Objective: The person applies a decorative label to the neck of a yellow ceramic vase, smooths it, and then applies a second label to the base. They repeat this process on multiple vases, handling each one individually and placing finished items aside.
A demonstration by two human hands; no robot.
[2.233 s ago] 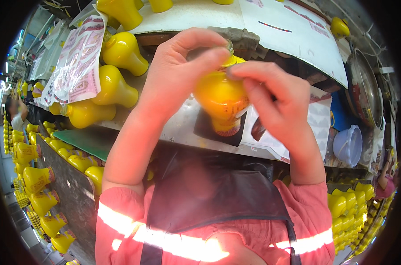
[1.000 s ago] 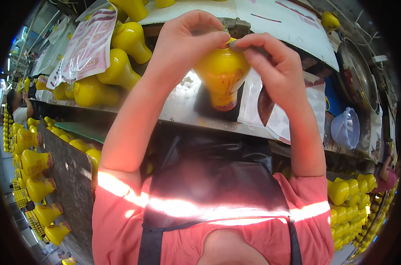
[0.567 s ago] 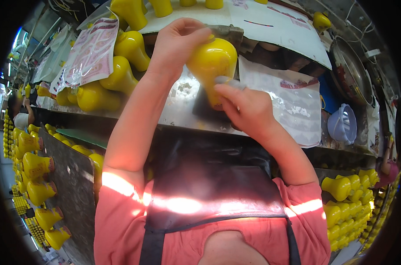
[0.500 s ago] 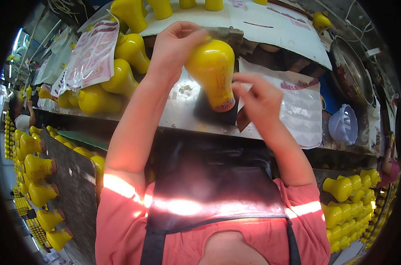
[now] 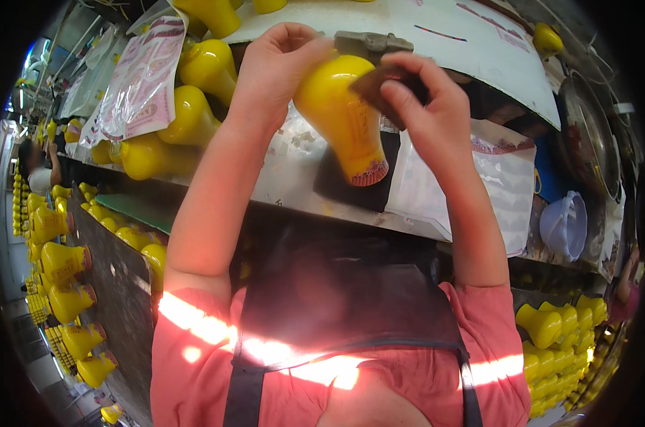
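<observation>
My left hand (image 5: 281, 71) is closed around the upper end of a glossy yellow vase (image 5: 342, 117), its fingertips partly hidden behind it. The vase tilts, wide shoulder up, with its narrower end toward me over a black pad (image 5: 337, 186). Printed marks run along its side, and a patterned band circles the narrow end. My right hand (image 5: 436, 99) pinches a thin, dark brown flat piece (image 5: 383, 89) between thumb and fingers. The edge of that piece lies against the vase's right shoulder; the hand is slightly blurred.
Patterned decal sheets (image 5: 504, 171) lie right of the pad, others (image 5: 137, 85) on the left over several yellow vases (image 5: 191, 117). A lilac basket (image 5: 564, 226) and a large pan (image 5: 589, 135) stand at right. Boards of vases (image 5: 66, 302) flank me. A person (image 5: 39, 167) is far left.
My right hand has risen from beside the vase's narrow end to its shoulder, bringing the brown piece against it. The vase's narrow end has swung slightly right; my left hand keeps its grip.
</observation>
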